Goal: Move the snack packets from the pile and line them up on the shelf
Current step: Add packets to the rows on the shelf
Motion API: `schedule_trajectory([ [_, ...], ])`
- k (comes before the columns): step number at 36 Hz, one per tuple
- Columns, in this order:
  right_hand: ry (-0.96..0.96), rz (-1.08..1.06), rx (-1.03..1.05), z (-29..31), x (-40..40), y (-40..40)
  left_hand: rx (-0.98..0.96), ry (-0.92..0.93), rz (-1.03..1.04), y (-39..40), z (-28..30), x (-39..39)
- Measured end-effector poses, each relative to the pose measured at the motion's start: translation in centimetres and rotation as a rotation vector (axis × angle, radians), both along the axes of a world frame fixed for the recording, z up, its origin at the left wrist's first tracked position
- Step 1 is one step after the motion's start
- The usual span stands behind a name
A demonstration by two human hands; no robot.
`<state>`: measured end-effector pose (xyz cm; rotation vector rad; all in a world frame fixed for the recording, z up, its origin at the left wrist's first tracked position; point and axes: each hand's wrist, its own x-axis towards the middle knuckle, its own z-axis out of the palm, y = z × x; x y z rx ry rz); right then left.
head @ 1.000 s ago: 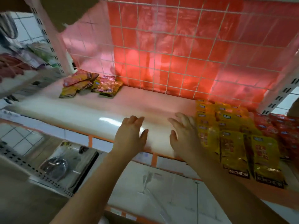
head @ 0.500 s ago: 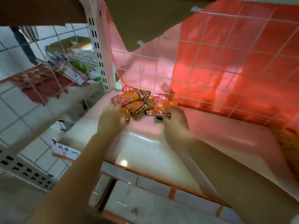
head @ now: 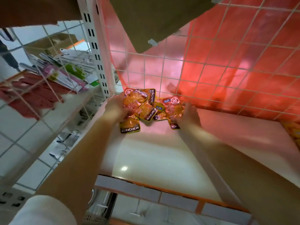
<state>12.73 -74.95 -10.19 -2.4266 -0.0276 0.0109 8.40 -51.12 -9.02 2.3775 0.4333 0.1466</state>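
The white shelf (head: pixel 154 159) spans the lower centre of the frame, bare up to the packets. At centre frame the left hand (head: pixel 116 108) curls its fingers around packets at the left of the pile of snack packets (head: pixel 146 108); the right hand (head: pixel 189 116) pinches a packet at the right. The packets look light, soft and slippery; grasp them by the sealed edges. The wire grid (head: pixel 194 70) directly behind limits reach; open room lies toward the lower right.
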Motion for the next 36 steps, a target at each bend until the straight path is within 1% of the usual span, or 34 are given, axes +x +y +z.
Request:
schedule_trajectory([
  [3, 0.047, -0.016, 0.123, -0.1, -0.9, -0.3, -0.022, -0.031, -0.005, -0.6, 0.8, -0.9],
  [6, 0.041, -0.051, 0.336, 0.0, -2.2, -1.0, -0.139, -0.108, -0.003, -1.4, 0.8, -2.1],
  [7, 0.047, -0.060, 0.422, 0.2, -2.8, -1.4, -0.149, -0.143, 0.019, -1.7, 0.8, -2.6],
  [10, 0.134, -0.049, 0.779, 1.0, -4.4, -2.5, -0.041, -0.272, 0.066, -2.2, 0.6, -4.0],
  [12, 0.173, -0.026, 0.914, 1.4, -5.3, -3.3, 0.008, -0.326, 0.025, -2.5, 0.7, -4.9],
  [14, 0.181, 0.024, 0.954, 2.2, -6.1, -4.3, 0.005, -0.329, -0.007, -3.3, 1.4, -5.8],
  [15, 0.160, 0.072, 0.941, 2.7, -6.4, -5.0, -0.020, -0.322, -0.010, -3.9, 1.8, -6.2],
  [18, 0.062, 0.172, 0.799, 3.8, -6.6, -6.6, -0.119, -0.321, 0.010, -6.4, 3.1, -7.2],
  [21, -0.003, 0.211, 0.786, 4.3, -6.6, -8.4, -0.143, -0.380, -0.033, -9.7, 4.5, -8.3],
  [23, -0.045, 0.247, 0.770, 4.8, -6.8, -9.7, -0.143, -0.373, -0.039, -12.0, 5.2, -8.9],
  [25, -0.057, 0.274, 0.776, 5.1, -7.1, -11.4, -0.135, -0.336, -0.049, -14.3, 5.7, -9.3],
  [28, -0.032, 0.295, 0.823, 5.0, -7.5, -14.7, -0.287, -0.255, -0.123, -18.3, 6.3, -9.8],
  [31, -0.018, 0.303, 0.851, 5.1, -8.1, -18.7, -0.337, -0.161, -0.231, -22.7, 6.8, -10.2],
  [33, -0.024, 0.304, 0.849, 5.3, -8.5, -21.5, -0.425, -0.107, -0.284, -25.5, 6.9, -10.3],
  [35, -0.035, 0.293, 0.849, 5.4, -8.9, -24.4, -0.490, -0.070, -0.332, -28.1, 6.9, -10.3],
  [36, -0.047, 0.282, 0.846, 5.5, -9.1, -25.9, -0.489, -0.063, -0.360, -29.5, 6.8, -10.2],
])
